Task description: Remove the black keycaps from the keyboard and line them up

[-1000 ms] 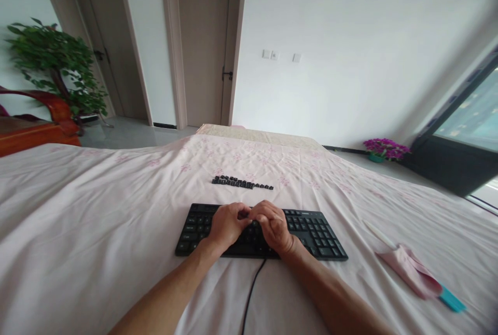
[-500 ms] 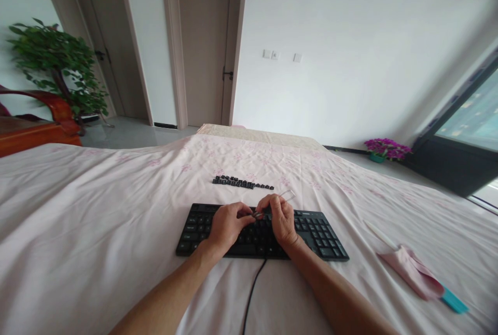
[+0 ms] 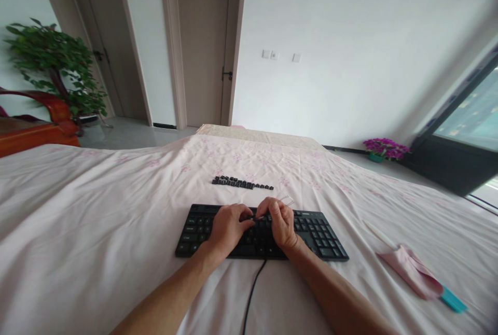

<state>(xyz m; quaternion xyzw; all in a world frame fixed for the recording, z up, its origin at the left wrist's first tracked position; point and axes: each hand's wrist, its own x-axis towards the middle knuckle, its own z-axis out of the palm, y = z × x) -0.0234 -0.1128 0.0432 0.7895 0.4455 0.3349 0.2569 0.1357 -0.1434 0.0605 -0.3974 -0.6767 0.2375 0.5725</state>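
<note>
A black keyboard (image 3: pixel 322 231) lies on the pink-patterned cloth, and both hands are over its middle. My left hand (image 3: pixel 230 225) pinches a small black keycap (image 3: pixel 253 217) between thumb and forefinger, partly hidden by the fingers. My right hand (image 3: pixel 280 221) is closed around a wire keycap puller (image 3: pixel 287 200), whose thin loop sticks out beyond the knuckles. The fingertips of the two hands nearly meet above the keys. Behind the keyboard, several loose black keycaps (image 3: pixel 233 183) lie in rows on the cloth.
The keyboard's black cable (image 3: pixel 252 293) runs toward me between my forearms. On the right, a pink cloth piece (image 3: pixel 414 273) with a turquoise end (image 3: pixel 453 299) lies on the wrinkled bed-like cover (image 3: pixel 116 231). Beyond are a door, a plant and a wooden armrest.
The wire loop in my right hand has tipped lower toward the keyboard. My left fingertips have shifted slightly left, away from the right hand. The loose keycaps have not moved.
</note>
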